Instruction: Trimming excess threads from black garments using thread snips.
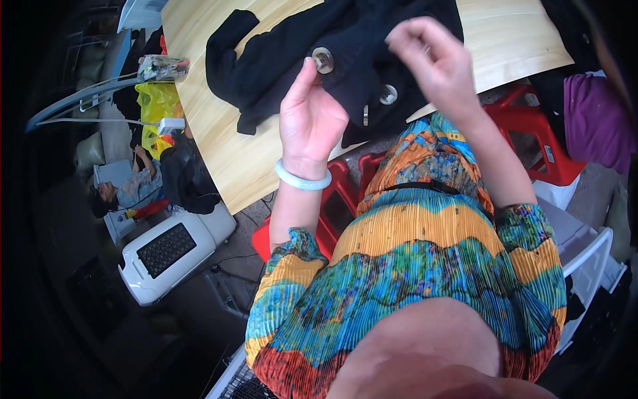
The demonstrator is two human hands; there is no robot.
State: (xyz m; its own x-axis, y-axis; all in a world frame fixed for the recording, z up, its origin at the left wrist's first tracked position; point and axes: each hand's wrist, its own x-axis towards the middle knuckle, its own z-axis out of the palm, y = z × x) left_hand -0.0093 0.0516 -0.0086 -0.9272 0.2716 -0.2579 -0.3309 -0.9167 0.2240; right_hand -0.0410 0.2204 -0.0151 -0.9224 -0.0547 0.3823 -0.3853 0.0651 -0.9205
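Observation:
A black garment (279,80) lies over the wooden table and hangs past its near edge. My left hand (311,123), with a pale bangle on the wrist, grips the cloth, its thumb against a large round button (322,60). A second, pale button (387,94) shows on the garment farther right. Above the cloth, to the right, my right hand (435,63) is raised with thumb and fingers pinched together. Anything thin between those fingertips is too small to make out. The fingers of my left hand behind the cloth are partly hidden.
The pale wooden table (518,40) spans the top. Red stools (538,133) stand beneath and right of it. At left are a yellow plastic bag (158,106), a white casing with a black mesh panel (166,249) and a seated person. Purple clothing (595,120) shows at right.

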